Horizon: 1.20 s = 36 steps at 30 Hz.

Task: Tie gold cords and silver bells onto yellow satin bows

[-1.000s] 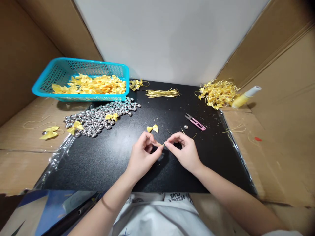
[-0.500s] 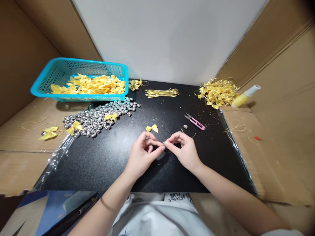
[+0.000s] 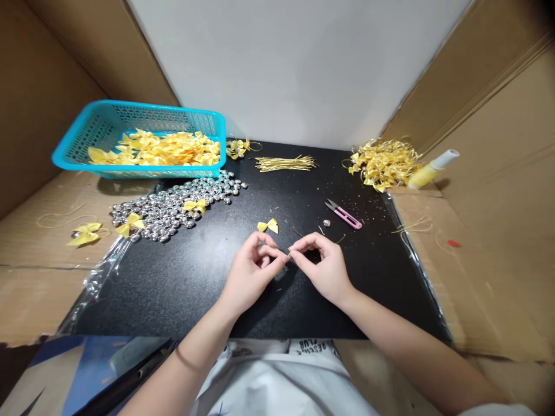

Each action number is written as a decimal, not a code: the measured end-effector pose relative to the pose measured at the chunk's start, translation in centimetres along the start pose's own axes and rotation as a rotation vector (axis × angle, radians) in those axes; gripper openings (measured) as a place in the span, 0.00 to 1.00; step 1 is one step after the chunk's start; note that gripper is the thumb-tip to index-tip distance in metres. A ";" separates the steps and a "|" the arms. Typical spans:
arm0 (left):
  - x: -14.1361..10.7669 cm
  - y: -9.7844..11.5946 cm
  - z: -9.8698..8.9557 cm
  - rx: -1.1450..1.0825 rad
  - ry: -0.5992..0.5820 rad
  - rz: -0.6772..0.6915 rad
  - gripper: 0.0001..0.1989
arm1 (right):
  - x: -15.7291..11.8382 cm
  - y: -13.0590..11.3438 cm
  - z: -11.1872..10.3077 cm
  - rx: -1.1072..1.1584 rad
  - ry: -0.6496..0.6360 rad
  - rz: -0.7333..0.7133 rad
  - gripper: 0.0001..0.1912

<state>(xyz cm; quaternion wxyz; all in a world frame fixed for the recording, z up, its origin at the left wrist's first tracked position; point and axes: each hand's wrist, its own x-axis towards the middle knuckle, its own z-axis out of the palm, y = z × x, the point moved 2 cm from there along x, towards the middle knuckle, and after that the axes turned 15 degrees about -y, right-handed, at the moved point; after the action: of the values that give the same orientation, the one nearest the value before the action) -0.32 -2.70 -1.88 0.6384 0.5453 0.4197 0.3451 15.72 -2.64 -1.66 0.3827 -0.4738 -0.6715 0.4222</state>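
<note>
Cardboard panels (image 3: 43, 121) flank the black table (image 3: 173, 294) before a pale wall (image 3: 277, 63), with silver beads (image 3: 169, 208) spread by its left edge, where a knock could send them rolling. Nearer the front edge, the left hand (image 3: 255, 271) and right hand (image 3: 327, 268) pinch what looks like thin gold cord (image 3: 289, 255); a loose grip could let it slip. Toward the right edge, pink thread snips (image 3: 347, 217) lie slightly parted, risking a prick.

Beyond the pink snips (image 3: 346, 215) lies room to pass; at their near left (past a silver bead (image 3: 326, 223)) the right hand (image 3: 326, 266) blocks.
</note>
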 end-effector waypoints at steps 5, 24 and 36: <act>-0.1 0.0 0.0 -0.016 -0.055 0.000 0.15 | -0.1 -0.2 -0.1 -0.018 -0.002 -0.031 0.04; 0.0 0.1 0.2 0.002 -0.073 -0.001 0.14 | 0.0 -0.4 -0.1 0.053 0.007 -0.030 0.03; 0.1 -0.6 -0.4 0.070 -0.015 -0.051 0.16 | 0.4 0.0 -0.5 0.211 0.027 0.041 0.04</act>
<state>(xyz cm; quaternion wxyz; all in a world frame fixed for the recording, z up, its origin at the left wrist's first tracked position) -0.72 -2.57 -2.49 0.6306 0.5589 0.4405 0.3099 16.04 -2.19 -1.41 0.4309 -0.4500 -0.6083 0.4918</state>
